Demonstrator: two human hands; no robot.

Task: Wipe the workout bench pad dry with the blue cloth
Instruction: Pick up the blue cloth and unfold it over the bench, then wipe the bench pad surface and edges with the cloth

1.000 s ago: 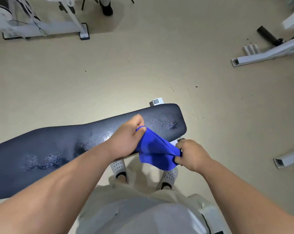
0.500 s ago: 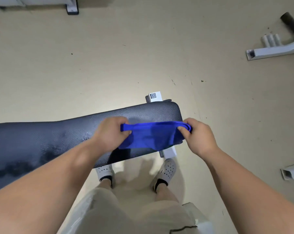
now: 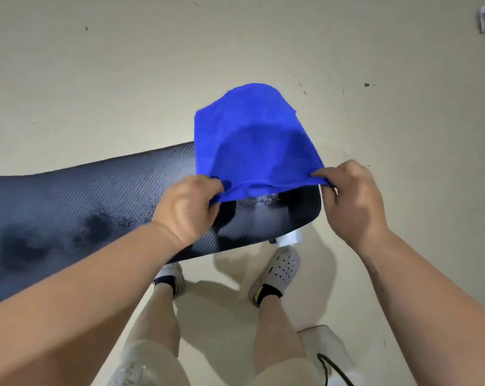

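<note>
Cloth (image 3: 252, 140) billows over pad's (image 3: 102, 196) right end, left hand (image 3: 188, 207) and right hand (image 3: 352, 196) pinching its near corners (wet patches visible); a bunched landing would smear.

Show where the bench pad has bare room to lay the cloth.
Bare: the dark textured bench pad left of the left hand, between its far edge and the forearm, though wet-patched. Crowded: its right end, where that hand and the right hand hold the blue cloth.

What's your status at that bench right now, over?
Left hand, right hand each pinch blue cloth, spread over pad's end. Bench pad wet in patches. Nothing in the way.
</note>
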